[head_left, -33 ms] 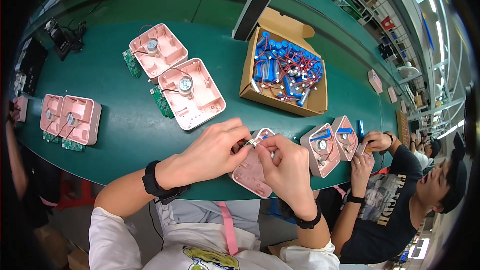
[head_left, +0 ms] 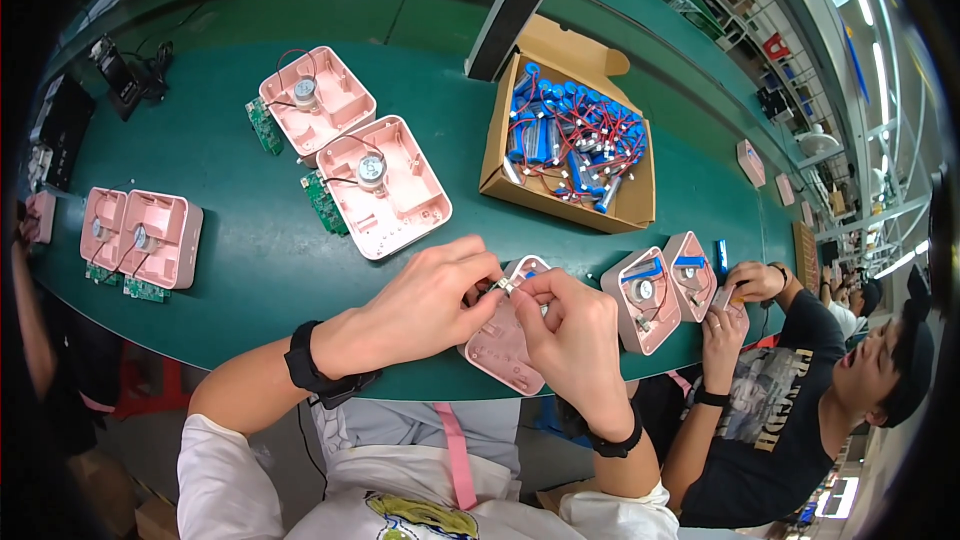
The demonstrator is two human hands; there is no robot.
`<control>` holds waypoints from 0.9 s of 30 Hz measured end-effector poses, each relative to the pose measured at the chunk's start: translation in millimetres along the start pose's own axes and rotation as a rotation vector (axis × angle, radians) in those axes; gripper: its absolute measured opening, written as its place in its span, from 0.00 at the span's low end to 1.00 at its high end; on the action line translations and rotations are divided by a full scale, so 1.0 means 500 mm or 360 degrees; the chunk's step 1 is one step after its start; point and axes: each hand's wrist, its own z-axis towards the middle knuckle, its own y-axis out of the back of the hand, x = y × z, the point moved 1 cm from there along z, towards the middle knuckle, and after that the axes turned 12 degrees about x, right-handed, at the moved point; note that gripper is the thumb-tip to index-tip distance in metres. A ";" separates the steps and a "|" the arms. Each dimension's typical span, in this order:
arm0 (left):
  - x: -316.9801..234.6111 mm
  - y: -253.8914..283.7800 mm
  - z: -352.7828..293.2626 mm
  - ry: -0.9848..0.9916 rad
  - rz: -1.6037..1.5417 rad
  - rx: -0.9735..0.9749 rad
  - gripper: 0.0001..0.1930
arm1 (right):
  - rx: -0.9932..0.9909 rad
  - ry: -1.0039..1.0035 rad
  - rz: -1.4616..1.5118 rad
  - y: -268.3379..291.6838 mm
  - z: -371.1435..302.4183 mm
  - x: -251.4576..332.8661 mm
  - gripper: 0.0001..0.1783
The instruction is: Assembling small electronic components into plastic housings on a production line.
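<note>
A pink plastic housing (head_left: pixel 503 352) lies open on the bench before me, partly covered by my hands. Over its far end, my left hand (head_left: pixel 412 298) pinches a small green circuit board (head_left: pixel 494 286), mostly hidden by the fingers. My right hand (head_left: pixel 572 328) meets it there, thumb and forefinger closed on a tiny white connector (head_left: pixel 506 285) at the board's edge. How far the connector sits in the board, I cannot tell. Beyond my hands stands a cardboard box (head_left: pixel 560 208) of blue battery packs (head_left: pixel 575 130) with red and black leads.
Pink housings with speakers and green boards (head_left: pixel 398 220) lie left of the box; another pair (head_left: pixel 165 240) is at far left. Right of me, two housings (head_left: pixel 640 325) hold blue batteries. A co-worker's hands (head_left: pixel 735 310) work beside them. A metal post (head_left: pixel 515 15) rises behind the box.
</note>
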 end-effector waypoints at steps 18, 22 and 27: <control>-0.008 0.009 -0.007 -0.0117 0.0234 -0.0030 0.05 | -0.0115 0.0020 -0.0043 -0.039 -0.003 0.007 0.05; -0.012 0.006 -0.004 -0.0170 0.0279 -0.0052 0.05 | -0.0119 -0.0052 -0.0025 -0.041 -0.003 0.007 0.05; -0.010 0.001 -0.002 -0.0213 0.0368 -0.0036 0.05 | -0.0124 -0.0054 -0.0096 -0.039 -0.001 0.004 0.05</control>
